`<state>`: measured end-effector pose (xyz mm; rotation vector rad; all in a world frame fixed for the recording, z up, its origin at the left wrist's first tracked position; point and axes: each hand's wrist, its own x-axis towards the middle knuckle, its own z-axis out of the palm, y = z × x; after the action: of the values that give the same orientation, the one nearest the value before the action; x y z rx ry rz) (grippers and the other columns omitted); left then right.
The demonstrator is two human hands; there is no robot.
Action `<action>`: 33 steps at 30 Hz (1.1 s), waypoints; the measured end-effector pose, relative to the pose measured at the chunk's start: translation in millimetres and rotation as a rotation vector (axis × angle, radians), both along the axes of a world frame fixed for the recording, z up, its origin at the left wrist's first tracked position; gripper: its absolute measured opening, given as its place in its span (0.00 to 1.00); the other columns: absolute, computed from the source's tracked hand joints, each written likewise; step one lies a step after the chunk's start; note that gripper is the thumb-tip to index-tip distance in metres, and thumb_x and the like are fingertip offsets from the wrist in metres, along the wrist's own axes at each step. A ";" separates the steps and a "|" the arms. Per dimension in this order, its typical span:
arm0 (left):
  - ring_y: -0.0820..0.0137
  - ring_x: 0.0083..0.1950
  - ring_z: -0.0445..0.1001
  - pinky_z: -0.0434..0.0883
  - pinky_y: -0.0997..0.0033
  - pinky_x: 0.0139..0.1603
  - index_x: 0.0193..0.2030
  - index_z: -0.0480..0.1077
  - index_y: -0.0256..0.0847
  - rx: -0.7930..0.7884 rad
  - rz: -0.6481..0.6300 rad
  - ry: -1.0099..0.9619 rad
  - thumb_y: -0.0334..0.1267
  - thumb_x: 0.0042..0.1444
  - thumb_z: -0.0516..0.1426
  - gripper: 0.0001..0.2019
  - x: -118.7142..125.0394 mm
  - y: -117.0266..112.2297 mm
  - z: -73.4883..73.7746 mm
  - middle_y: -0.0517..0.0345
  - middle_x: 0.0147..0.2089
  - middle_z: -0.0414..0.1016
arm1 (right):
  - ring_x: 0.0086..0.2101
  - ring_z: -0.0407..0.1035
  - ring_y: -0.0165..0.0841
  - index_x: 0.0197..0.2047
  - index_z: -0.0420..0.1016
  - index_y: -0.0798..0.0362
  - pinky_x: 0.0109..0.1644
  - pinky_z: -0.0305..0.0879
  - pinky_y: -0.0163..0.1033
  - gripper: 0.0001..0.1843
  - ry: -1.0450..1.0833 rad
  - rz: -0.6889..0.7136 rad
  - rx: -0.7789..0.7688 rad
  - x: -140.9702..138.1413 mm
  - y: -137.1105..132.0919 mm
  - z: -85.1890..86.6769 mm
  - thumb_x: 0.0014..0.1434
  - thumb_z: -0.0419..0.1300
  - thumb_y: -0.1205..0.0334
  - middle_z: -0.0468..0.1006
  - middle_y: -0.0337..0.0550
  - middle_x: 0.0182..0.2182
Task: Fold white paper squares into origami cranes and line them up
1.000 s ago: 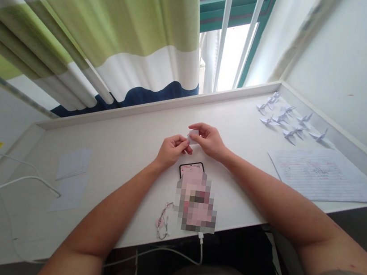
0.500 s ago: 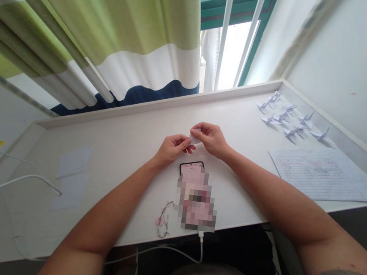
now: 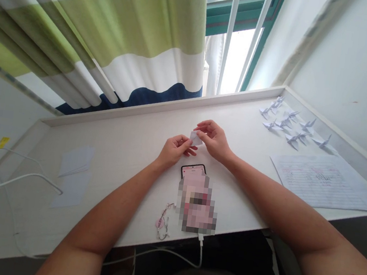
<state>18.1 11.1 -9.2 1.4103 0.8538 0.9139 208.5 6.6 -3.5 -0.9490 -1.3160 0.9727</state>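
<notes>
A small folded piece of white paper point(image 3: 196, 139) is held up over the middle of the desk. My left hand point(image 3: 175, 150) pinches its lower left side between thumb and fingers. At the paper's upper right edge is my right hand point(image 3: 216, 140), thumb tip against it and index fingertip close by, other fingers loosely curved. Just below the hands lies a phone point(image 3: 196, 170) with its screen lit and partly blurred, a white cable point(image 3: 201, 239) plugged into its lower end. A beaded strap point(image 3: 163, 220) rests left of the phone.
Several folded paper cranes point(image 3: 285, 122) stand at the back right corner. A stack of written sheets point(image 3: 320, 180) lies at right. Blank paper pieces point(image 3: 77, 162) lie at left, near another white cable point(image 3: 39, 176). A raised rim point(image 3: 160, 108) borders the desk below the curtain point(image 3: 127, 22).
My right fingers have opened a little and lifted from the paper, so more of its face shows. The left hand keeps its pinch. The view has shifted slightly.
</notes>
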 end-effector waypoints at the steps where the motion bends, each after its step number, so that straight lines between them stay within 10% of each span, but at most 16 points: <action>1: 0.62 0.34 0.87 0.75 0.68 0.33 0.38 0.76 0.39 0.000 0.009 -0.002 0.64 0.56 0.71 0.27 0.1 -0.1 -0.3 0.44 0.39 0.88 | 0.46 0.78 0.40 0.46 0.77 0.47 0.51 0.75 0.48 0.15 -0.016 0.001 0.005 -0.2 -0.3 -0.3 0.59 0.72 0.51 0.84 0.46 0.42; 14: 0.65 0.32 0.86 0.75 0.69 0.35 0.35 0.76 0.37 -0.070 -0.045 -0.023 0.60 0.47 0.77 0.28 -1.5 -0.8 5.6 0.48 0.36 0.87 | 0.35 0.74 0.35 0.42 0.81 0.48 0.38 0.73 0.44 0.16 -0.041 0.083 -0.042 -1.8 3.4 -10.9 0.60 0.74 0.46 0.79 0.39 0.31; 33: 0.54 0.39 0.89 0.74 0.64 0.38 0.45 0.76 0.35 -0.154 -0.148 -0.047 0.64 0.64 0.62 0.28 -5.0 0.3 8.6 0.35 0.47 0.89 | 0.35 0.79 0.34 0.40 0.78 0.49 0.43 0.78 0.45 0.16 0.117 0.101 -0.099 -0.5 3.6 -8.9 0.59 0.74 0.47 0.86 0.42 0.35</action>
<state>13.1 11.4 -0.6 1.2950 0.7577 0.7504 208.0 10.2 -12.4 -0.8933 -1.2357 1.1626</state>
